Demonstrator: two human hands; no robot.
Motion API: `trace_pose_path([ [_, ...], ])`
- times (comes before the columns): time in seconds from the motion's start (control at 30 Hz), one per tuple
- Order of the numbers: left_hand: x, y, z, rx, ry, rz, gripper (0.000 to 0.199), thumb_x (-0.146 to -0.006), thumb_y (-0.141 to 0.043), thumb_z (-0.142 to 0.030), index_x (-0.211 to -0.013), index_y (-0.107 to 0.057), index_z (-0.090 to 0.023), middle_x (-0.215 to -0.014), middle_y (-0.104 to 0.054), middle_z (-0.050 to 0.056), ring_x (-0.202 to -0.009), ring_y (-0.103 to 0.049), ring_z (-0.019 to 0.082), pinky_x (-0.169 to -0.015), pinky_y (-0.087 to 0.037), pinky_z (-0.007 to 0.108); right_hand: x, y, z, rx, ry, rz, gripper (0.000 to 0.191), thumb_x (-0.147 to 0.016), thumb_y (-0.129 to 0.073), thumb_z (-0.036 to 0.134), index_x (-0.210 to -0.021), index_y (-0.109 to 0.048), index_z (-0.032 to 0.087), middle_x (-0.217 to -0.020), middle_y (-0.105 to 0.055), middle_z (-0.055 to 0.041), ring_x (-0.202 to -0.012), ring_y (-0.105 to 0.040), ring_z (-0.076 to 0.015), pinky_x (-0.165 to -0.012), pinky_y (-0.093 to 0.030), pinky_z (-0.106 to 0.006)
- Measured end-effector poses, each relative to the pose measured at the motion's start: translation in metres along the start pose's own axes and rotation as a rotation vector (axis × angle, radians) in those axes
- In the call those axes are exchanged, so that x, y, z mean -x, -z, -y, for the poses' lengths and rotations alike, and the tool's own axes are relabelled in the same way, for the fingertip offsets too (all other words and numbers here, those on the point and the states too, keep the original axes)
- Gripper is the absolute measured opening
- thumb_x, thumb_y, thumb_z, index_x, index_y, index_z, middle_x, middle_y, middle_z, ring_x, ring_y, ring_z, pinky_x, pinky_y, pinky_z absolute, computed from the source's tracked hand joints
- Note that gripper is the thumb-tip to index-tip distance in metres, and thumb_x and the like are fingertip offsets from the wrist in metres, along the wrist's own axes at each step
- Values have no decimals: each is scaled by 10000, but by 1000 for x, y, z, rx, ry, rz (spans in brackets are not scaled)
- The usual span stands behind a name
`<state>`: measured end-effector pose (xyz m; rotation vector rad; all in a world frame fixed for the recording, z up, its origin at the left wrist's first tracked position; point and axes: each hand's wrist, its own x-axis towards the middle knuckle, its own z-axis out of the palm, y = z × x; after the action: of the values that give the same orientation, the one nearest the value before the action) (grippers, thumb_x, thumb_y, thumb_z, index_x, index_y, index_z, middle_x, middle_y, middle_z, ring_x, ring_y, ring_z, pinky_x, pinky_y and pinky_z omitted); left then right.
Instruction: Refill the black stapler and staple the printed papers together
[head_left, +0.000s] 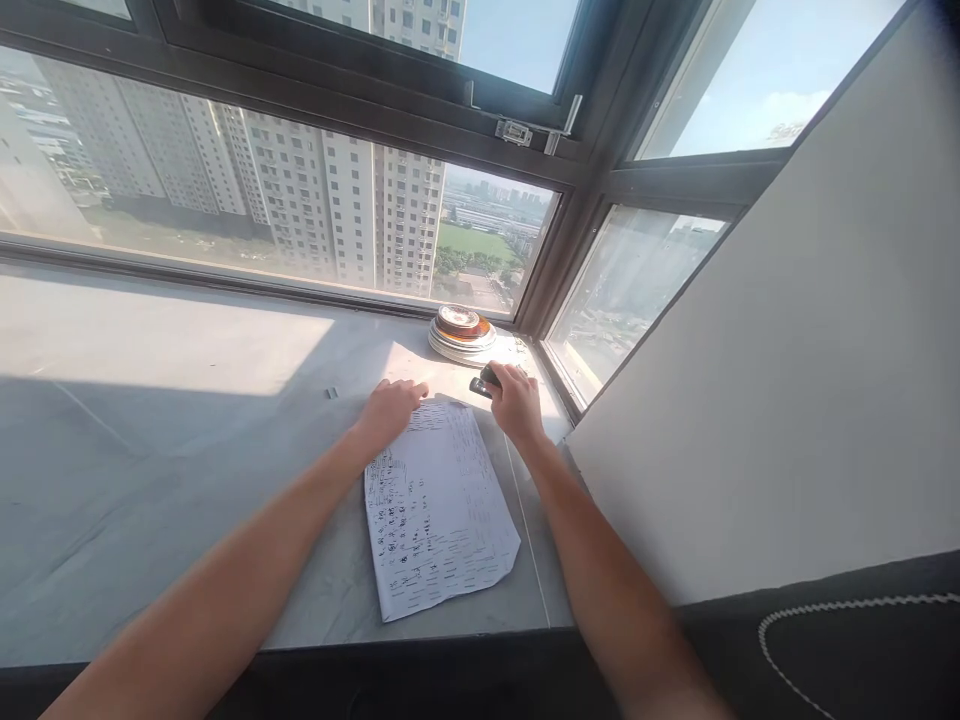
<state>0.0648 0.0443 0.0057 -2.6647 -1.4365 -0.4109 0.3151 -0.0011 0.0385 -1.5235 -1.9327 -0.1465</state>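
A sheet of paper (442, 510) covered with handwriting and short strokes lies on the grey marble sill, its lower right corner cut or folded. My left hand (392, 408) rests at the paper's upper left edge, fingers bent; what they hold, if anything, is hidden. Just right of the paper's top edge, my right hand (516, 398) is closed around a small black stapler-like object (481, 387), its end pointing left. Left of my left hand, a small grey metal piece (331, 393) lies on the sill.
Stacked round dishes or coils (462, 337) stand in the window corner beyond my hands. A white wall (787, 380) slants along the right side. The sill's front edge (420, 640) drops to a dark area. A beaded cord (825, 606) hangs at lower right.
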Motion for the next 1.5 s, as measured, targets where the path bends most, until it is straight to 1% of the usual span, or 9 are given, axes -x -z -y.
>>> trace_pose_path([
  [0.2,1,3,0,87,71,-3,315,-872,-432,-2,-875,-672,-206,-880,-679,71,-830,-640,235,-813,-423,385,1,-9,-19,49,-70,92,248,-964,-481,162,-1126,-659,219,-1009,-677,-84,-991,-561,-255,-824,-317,-340],
  [0.4,3,5,-6,151,172,-22,348,-806,-425,23,-1004,-628,-179,-938,-662,132,-903,-618,293,-756,-435,383,3,-18,-11,-24,-43,165,167,-928,-509,186,-1018,-644,223,-969,-668,-55,-929,-554,-236,-775,-333,-316],
  [0.5,4,5,-8,190,224,17,369,-847,-404,-18,-1115,-603,-175,-918,-664,127,-805,-611,284,-701,-423,372,4,-20,-9,-69,-51,138,143,-939,-547,256,-1038,-646,226,-986,-682,-54,-900,-566,-232,-764,-352,-312],
  [0.6,3,3,-7,247,242,9,349,-925,-371,-97,-1177,-592,-191,-975,-688,122,-787,-617,274,-681,-419,362,5,-20,-6,-87,-75,118,189,-974,-571,400,-964,-638,223,-912,-673,-35,-818,-564,-205,-725,-354,-294],
  [0.77,1,2,-6,262,219,-44,324,-1041,-328,-320,-953,-619,-211,-937,-699,96,-845,-645,264,-664,-414,341,6,-18,0,-55,-100,77,432,-1011,-508,524,-711,-528,213,-680,-554,13,-665,-477,-154,-647,-293,-268],
  [0.83,2,3,-6,243,242,-30,354,-1037,-370,-418,-906,-622,-208,-900,-701,95,-839,-655,273,-659,-423,341,6,-17,2,-36,-125,75,475,-1010,-498,519,-648,-479,213,-618,-492,26,-614,-420,-143,-622,-268,-270],
  [0.93,2,3,-5,204,268,-6,361,-1000,-441,-486,-947,-654,-199,-896,-715,103,-846,-675,292,-661,-441,347,6,-15,4,-24,-161,81,498,-1005,-488,487,-592,-432,213,-566,-421,34,-575,-358,-137,-598,-243,-272],
  [1.2,0,0,-3,163,263,-5,356,-966,-484,-479,-986,-702,-198,-966,-757,116,-908,-700,309,-691,-475,357,7,-12,10,-87,-165,187,571,-1064,-323,426,-545,-437,216,-535,-424,17,-523,-357,-135,-567,-242,-279],
  [1.5,3,4,-14,188,231,-19,339,-959,-486,-470,-940,-688,-199,-991,-759,110,-900,-686,292,-651,-445,341,7,-14,26,-105,-166,213,510,-1038,-352,335,-549,-416,204,-531,-437,5,-523,-361,-134,-554,-217,-300],
])
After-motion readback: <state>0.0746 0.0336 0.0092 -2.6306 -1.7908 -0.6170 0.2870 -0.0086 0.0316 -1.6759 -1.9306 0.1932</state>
